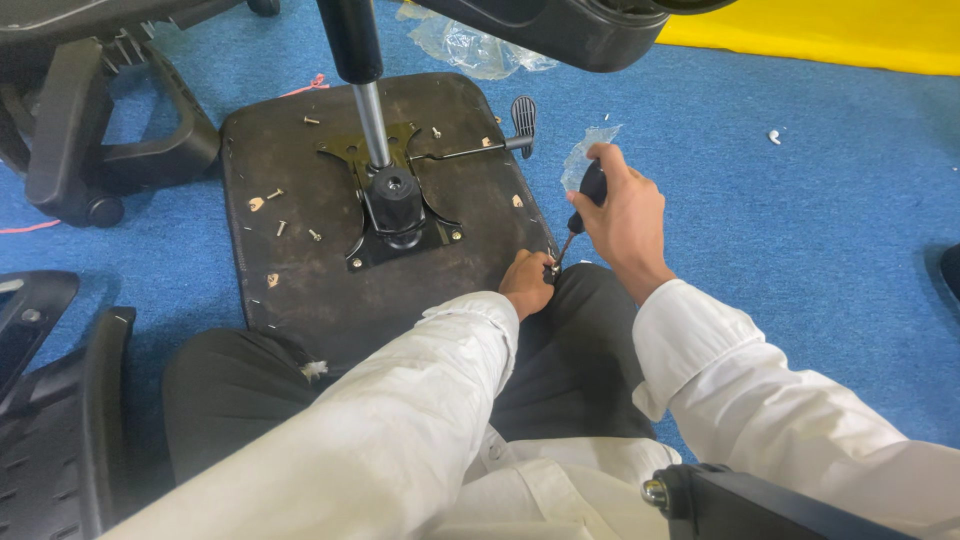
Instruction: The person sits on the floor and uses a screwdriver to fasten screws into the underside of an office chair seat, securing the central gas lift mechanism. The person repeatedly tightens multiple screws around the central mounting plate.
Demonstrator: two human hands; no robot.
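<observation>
An upturned black chair seat [300, 260] lies on the blue carpet in front of me, with a metal tilt plate [400, 235] and a gas cylinder [372, 120] standing up from its middle. My right hand [625, 220] grips a black-handled screwdriver [582, 205], tip down at the seat's near right edge. My left hand [527, 283] pinches a small part right at that tip, against the seat edge. Both arms wear white sleeves.
Loose screws [278, 228] are scattered over the seat's underside. A lever with a black paddle [522, 115] sticks out to the right. Black chair parts lie at the left [90, 130] and lower left. Clear plastic wrapping [470, 45] sits beyond the seat.
</observation>
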